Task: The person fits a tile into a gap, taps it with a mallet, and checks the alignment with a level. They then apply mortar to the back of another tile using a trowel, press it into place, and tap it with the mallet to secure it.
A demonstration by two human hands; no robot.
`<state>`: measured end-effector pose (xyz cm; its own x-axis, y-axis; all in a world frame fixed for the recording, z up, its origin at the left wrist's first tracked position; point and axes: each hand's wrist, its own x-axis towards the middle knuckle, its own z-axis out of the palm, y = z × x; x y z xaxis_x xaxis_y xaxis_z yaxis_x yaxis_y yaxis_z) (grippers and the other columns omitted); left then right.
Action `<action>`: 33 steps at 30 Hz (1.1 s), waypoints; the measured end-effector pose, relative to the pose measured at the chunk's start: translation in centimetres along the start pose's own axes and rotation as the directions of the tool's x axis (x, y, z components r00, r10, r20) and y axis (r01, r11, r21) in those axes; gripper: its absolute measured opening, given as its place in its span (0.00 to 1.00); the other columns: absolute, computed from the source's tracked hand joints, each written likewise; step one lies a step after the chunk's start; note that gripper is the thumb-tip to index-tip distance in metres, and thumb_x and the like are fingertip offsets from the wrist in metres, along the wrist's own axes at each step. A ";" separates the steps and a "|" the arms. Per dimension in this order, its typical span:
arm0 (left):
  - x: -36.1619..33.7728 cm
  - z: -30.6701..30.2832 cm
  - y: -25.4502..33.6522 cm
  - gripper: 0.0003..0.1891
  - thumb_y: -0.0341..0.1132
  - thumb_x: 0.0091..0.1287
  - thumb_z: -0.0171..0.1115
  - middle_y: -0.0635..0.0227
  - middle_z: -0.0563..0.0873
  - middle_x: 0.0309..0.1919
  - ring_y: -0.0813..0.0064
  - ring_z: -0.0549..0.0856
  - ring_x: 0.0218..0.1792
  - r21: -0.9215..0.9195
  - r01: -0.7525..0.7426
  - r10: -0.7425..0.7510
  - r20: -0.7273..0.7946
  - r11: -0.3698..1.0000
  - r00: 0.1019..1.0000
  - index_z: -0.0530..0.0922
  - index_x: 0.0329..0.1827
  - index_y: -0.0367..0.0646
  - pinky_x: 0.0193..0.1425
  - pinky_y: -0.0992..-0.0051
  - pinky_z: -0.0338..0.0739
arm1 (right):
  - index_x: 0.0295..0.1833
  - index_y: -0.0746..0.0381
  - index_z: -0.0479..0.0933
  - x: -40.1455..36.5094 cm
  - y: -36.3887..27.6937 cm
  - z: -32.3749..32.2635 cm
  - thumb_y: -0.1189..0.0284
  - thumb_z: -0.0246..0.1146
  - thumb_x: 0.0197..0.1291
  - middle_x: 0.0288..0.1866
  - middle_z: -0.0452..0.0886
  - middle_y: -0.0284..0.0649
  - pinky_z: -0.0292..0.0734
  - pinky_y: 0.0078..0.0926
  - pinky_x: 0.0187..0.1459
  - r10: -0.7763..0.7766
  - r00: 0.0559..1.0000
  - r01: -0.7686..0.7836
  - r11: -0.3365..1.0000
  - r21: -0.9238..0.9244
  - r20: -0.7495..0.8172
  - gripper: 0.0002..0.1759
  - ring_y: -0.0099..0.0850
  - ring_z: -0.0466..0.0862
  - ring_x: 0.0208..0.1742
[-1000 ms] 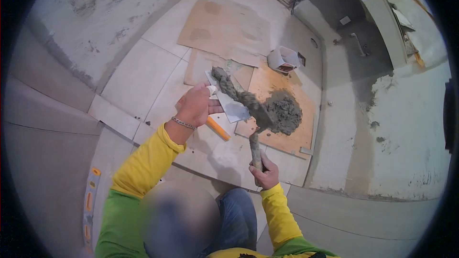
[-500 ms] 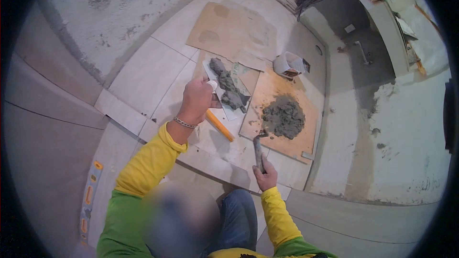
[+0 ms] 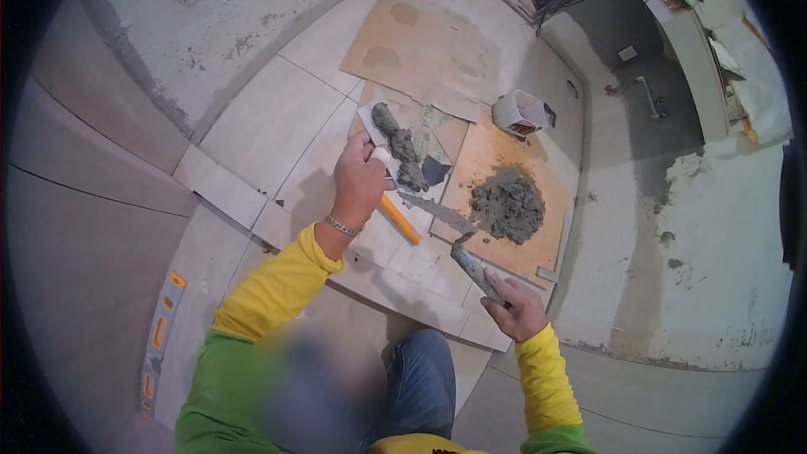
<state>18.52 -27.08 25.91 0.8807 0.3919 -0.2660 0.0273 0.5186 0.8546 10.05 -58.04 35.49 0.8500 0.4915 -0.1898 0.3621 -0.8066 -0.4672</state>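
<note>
My left hand (image 3: 361,181) is closed on the near edge of a narrow white tile strip (image 3: 367,124), which carries a lumpy ridge of grey mortar (image 3: 398,143) along its length. In my right hand (image 3: 514,309) is a trowel (image 3: 476,272), gripped by its mortar-smeared handle. Its blade points left, the tip close to the lower end of the strip. Right of the blade, a heap of wet mortar (image 3: 508,206) rests on a wooden board (image 3: 540,254). An orange handle (image 3: 400,220) lies on the floor tiles just below my left hand.
A white bucket (image 3: 518,113) stands behind the mortar heap. Flattened cardboard (image 3: 420,42) covers floor tiles farther back. At lower left lies a spirit level (image 3: 159,332). Rough plastered walls (image 3: 261,0) border the floor, and a tile step edge (image 3: 395,290) runs before my knee.
The trowel has swung from the mortar heap's edge toward the strip, its blade now showing. My right hand has shifted right and turned. My left hand still holds the mortar-covered strip.
</note>
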 end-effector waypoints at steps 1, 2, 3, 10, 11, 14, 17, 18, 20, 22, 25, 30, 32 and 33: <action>-0.2 -0.1 0.0 0.16 0.26 0.70 0.51 0.66 0.83 0.41 0.81 0.81 0.29 -0.004 -0.006 0.006 0.019 1.000 1.000 0.71 0.60 0.35 0.27 0.79 0.82 | 0.66 0.56 0.75 0.3 -0.1 -0.2 0.76 0.72 0.52 0.41 0.82 0.46 0.76 0.26 0.42 0.036 0.998 -0.034 0.999 -0.041 0.043 0.33 0.33 0.81 0.37; -0.4 -0.2 0.0 0.16 0.26 0.70 0.50 0.65 0.83 0.43 0.81 0.81 0.30 -0.008 -0.013 0.013 0.037 1.000 0.999 0.71 0.61 0.35 0.27 0.79 0.82 | 0.66 0.56 0.75 0.5 -0.1 -0.3 0.76 0.72 0.52 0.41 0.82 0.46 0.76 0.26 0.42 0.036 0.998 -0.035 0.999 -0.042 0.043 0.33 0.33 0.81 0.37; -0.5 -0.4 0.0 0.16 0.26 0.70 0.50 0.65 0.83 0.43 0.81 0.81 0.30 -0.009 -0.013 0.013 0.037 1.000 0.999 0.71 0.61 0.35 0.27 0.79 0.82 | 0.67 0.55 0.74 0.7 -0.1 -0.5 0.75 0.71 0.53 0.40 0.82 0.45 0.77 0.27 0.41 0.024 0.999 -0.024 1.000 0.005 0.033 0.33 0.35 0.82 0.36; -1.1 -1.7 1.2 0.18 0.28 0.72 0.52 0.64 0.83 0.45 0.77 0.84 0.32 -0.036 -0.012 0.017 0.142 0.999 0.990 0.69 0.63 0.35 0.31 0.77 0.84 | 0.70 0.63 0.69 1.0 -1.0 -4.1 0.71 0.69 0.59 0.37 0.81 0.36 0.77 0.22 0.35 0.293 0.862 -0.496 0.654 0.571 0.414 0.33 0.24 0.80 0.36; -1.1 -1.8 1.5 0.18 0.28 0.72 0.52 0.63 0.84 0.44 0.76 0.85 0.31 -0.055 0.047 -0.038 0.160 0.997 0.986 0.70 0.63 0.35 0.31 0.76 0.84 | 0.70 0.63 0.69 1.2 -0.7 -4.6 0.71 0.69 0.59 0.37 0.81 0.36 0.77 0.22 0.35 0.295 0.863 -0.496 0.655 0.571 0.411 0.33 0.24 0.80 0.36; 0.1 -3.1 0.2 0.17 0.31 0.72 0.53 0.64 0.84 0.41 0.75 0.85 0.29 -0.126 0.163 -0.118 0.304 0.978 0.945 0.71 0.61 0.37 0.31 0.76 0.84 | 0.70 0.68 0.67 1.5 1.1 -5.3 0.66 0.67 0.59 0.34 0.79 0.38 0.77 0.22 0.30 0.151 0.908 -0.400 0.592 0.700 0.392 0.35 0.25 0.79 0.29; -0.1 -3.8 -0.1 0.15 0.34 0.72 0.53 0.66 0.84 0.38 0.75 0.85 0.28 -0.106 0.253 -0.193 0.394 0.962 0.899 0.72 0.58 0.40 0.31 0.76 0.83 | 0.70 0.70 0.66 1.5 3.0 -5.3 0.61 0.66 0.58 0.32 0.79 0.40 0.77 0.23 0.27 0.080 0.909 -0.385 0.539 0.749 0.410 0.37 0.25 0.79 0.27; -0.2 -3.7 0.0 0.15 0.34 0.72 0.53 0.66 0.84 0.38 0.75 0.85 0.28 -0.106 0.254 -0.194 0.393 0.961 0.899 0.72 0.58 0.40 0.31 0.76 0.83 | 0.70 0.70 0.66 1.3 3.5 -5.4 0.61 0.65 0.59 0.30 0.79 0.40 0.76 0.23 0.26 0.076 0.886 -0.433 0.485 0.760 0.457 0.37 0.26 0.79 0.26; -0.5 -3.8 0.2 0.13 0.34 0.72 0.53 0.67 0.84 0.37 0.76 0.85 0.29 -0.050 0.295 -0.251 0.405 0.954 0.879 0.73 0.56 0.40 0.32 0.75 0.83 | 0.70 0.71 0.66 1.0 3.9 -5.2 0.61 0.65 0.59 0.29 0.78 0.41 0.76 0.23 0.26 0.072 0.859 -0.486 0.424 0.764 0.507 0.37 0.26 0.79 0.26; -0.4 -4.0 -0.3 0.13 0.34 0.72 0.53 0.67 0.84 0.37 0.76 0.85 0.29 -0.060 0.294 -0.246 0.408 0.954 0.879 0.73 0.56 0.41 0.33 0.74 0.83 | 0.69 0.67 0.68 0.8 3.8 -5.1 0.65 0.67 0.61 0.32 0.79 0.36 0.75 0.21 0.28 0.037 0.863 -0.489 0.312 0.814 0.504 0.34 0.23 0.78 0.27; -0.4 -3.8 -0.7 0.14 0.33 0.71 0.53 0.67 0.85 0.39 0.76 0.86 0.30 -0.062 0.260 -0.219 0.374 0.964 0.901 0.73 0.57 0.40 0.33 0.74 0.84 | 0.66 0.68 0.72 0.3 2.6 -4.8 0.66 0.68 0.56 0.28 0.77 0.37 0.75 0.21 0.28 0.240 0.911 -0.409 0.643 0.647 0.337 0.33 0.24 0.77 0.26; 0.1 -2.9 -1.0 0.17 0.29 0.72 0.52 0.64 0.84 0.45 0.77 0.86 0.35 -0.014 -0.020 0.022 0.193 1.000 0.981 0.71 0.62 0.37 0.34 0.77 0.84 | 0.65 0.66 0.74 -0.9 -0.9 -5.1 0.68 0.71 0.56 0.36 0.82 0.39 0.75 0.20 0.34 0.294 0.911 -0.407 0.753 0.517 0.289 0.31 0.23 0.79 0.30; -0.1 -2.5 -1.0 0.18 0.26 0.72 0.51 0.63 0.84 0.49 0.79 0.85 0.38 0.015 -0.118 0.115 0.144 0.993 0.983 0.69 0.65 0.35 0.33 0.80 0.83 | 0.65 0.66 0.74 -0.9 -2.2 -4.3 0.69 0.71 0.57 0.41 0.85 0.41 0.77 0.22 0.38 0.290 0.915 -0.392 0.803 0.449 0.279 0.30 0.25 0.82 0.34; -0.3 -2.4 -1.1 0.18 0.26 0.72 0.51 0.63 0.84 0.49 0.79 0.85 0.38 0.015 -0.116 0.113 0.146 0.993 0.983 0.69 0.65 0.35 0.33 0.80 0.83 | 0.64 0.66 0.74 -0.7 -2.9 -3.7 0.68 0.70 0.58 0.44 0.85 0.45 0.77 0.23 0.44 0.182 0.964 -0.242 0.904 0.352 0.196 0.29 0.28 0.83 0.41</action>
<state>17.10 -25.97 23.95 0.9377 0.3328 -0.0998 -0.0683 0.4583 0.8862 9.85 -57.30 40.18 0.8098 0.3913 -0.4373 -0.0131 -0.7330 -0.6801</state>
